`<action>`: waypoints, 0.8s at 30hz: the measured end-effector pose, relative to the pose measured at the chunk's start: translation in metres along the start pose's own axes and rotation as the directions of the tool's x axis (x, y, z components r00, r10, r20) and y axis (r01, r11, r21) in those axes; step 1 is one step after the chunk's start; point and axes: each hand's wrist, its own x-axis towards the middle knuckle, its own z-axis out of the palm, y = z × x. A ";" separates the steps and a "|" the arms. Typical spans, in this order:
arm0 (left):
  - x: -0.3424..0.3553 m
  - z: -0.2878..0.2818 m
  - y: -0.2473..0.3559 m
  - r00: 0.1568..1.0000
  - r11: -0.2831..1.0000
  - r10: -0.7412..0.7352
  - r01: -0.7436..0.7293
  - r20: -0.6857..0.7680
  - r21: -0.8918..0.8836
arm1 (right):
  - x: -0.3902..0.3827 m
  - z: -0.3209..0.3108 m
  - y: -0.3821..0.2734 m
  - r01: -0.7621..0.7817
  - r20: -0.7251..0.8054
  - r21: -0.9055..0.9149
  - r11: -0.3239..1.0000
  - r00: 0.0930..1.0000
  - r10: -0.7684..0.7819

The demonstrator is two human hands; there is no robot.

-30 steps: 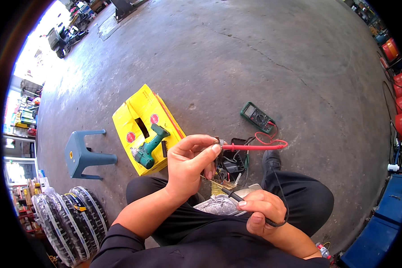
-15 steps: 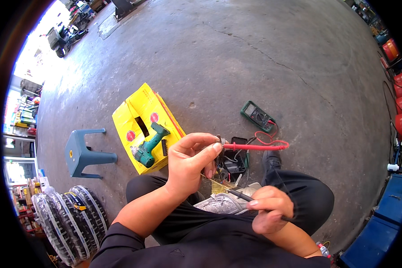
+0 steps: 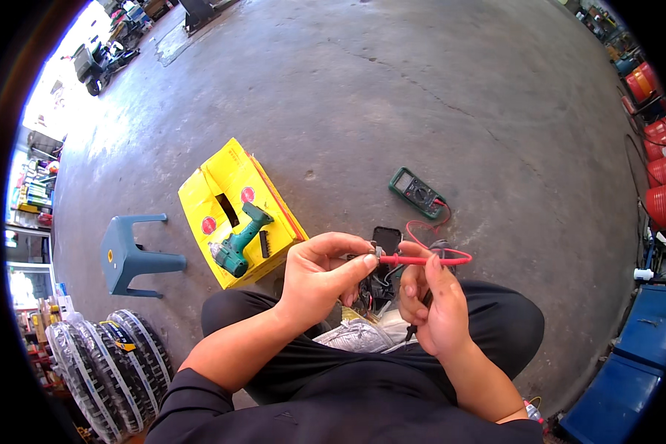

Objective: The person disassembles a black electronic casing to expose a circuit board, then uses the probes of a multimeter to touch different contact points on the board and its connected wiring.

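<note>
My left hand [image 3: 320,272] is closed in a pinch on a small grey part [image 3: 378,251], too small to name, at the tip end of a red test probe [image 3: 411,260]. The probe points left, level across the view. My right hand [image 3: 442,307] has its thumb and index finger at the red probe's body; whether they grip it I cannot tell. Its lower fingers are curled round a black test probe [image 3: 411,332], mostly hidden, pointing down. Beyond lies a green-cased multimeter [image 3: 417,192], joined to the red probe by a red lead [image 3: 414,232].
A yellow cardboard box [image 3: 209,181] bears a green cordless impact driver [image 3: 238,240]. Below my hands are an opened black plastic case [image 3: 387,238] and wires. A blue stool [image 3: 129,255] and wrapped tyres [image 3: 100,374] stand left; red drums [image 3: 664,203] and blue cabinets [image 3: 647,325] line the right.
My right hand has risen from near my lap to the red probe, its black probe swinging to point down. My left hand keeps its pinch, slightly lower. The view has shifted a little.
</note>
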 end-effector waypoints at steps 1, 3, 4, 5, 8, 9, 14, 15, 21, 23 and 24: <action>-0.001 0.000 0.000 1.000 1.000 -0.011 0.011 0.013 0.009 | 0.002 0.000 0.001 0.037 -0.021 -0.017 0.999 0.999 -0.037; -0.002 0.000 -0.004 0.997 1.000 -0.025 0.024 0.069 0.020 | 0.004 -0.004 0.000 0.118 -0.096 0.058 0.991 0.989 -0.112; -0.003 0.000 -0.004 0.997 0.999 -0.026 0.024 0.069 0.024 | 0.006 -0.006 -0.001 0.153 -0.129 0.094 0.984 0.982 -0.141; -0.005 0.000 -0.004 0.997 0.999 -0.026 0.024 0.070 0.028 | 0.007 -0.003 -0.007 0.216 -0.215 0.120 0.969 0.959 -0.187; -0.006 -0.003 -0.002 0.998 0.999 -0.035 0.035 0.060 0.013 | 0.012 -0.014 -0.009 0.327 -0.310 0.006 0.945 0.899 -0.309; -0.005 -0.004 -0.002 0.998 0.999 -0.040 0.040 0.055 0.004 | 0.012 -0.010 -0.005 0.323 -0.290 -0.112 0.940 0.894 -0.341; -0.003 -0.006 0.001 0.995 0.999 -0.050 0.049 0.081 0.016 | 0.001 0.002 0.001 0.102 -0.019 -0.481 0.871 0.992 -0.127; -0.004 -0.005 0.000 0.995 0.999 -0.046 0.046 0.088 0.009 | 0.001 0.011 0.005 0.127 0.002 -0.495 0.859 0.989 -0.146; -0.008 -0.004 0.001 0.994 0.998 -0.052 0.048 0.099 0.043 | 0.003 0.003 0.015 -0.040 -0.111 -0.481 0.876 0.994 -0.015; -0.006 -0.006 0.002 0.997 1.000 -0.014 0.015 0.077 -0.004 | 0.003 0.000 0.009 0.022 -0.132 -0.355 0.934 0.989 -0.074; -0.005 -0.008 0.003 0.998 1.000 0.005 -0.004 0.066 -0.027 | 0.003 -0.003 0.005 0.056 -0.144 -0.290 0.955 0.984 -0.101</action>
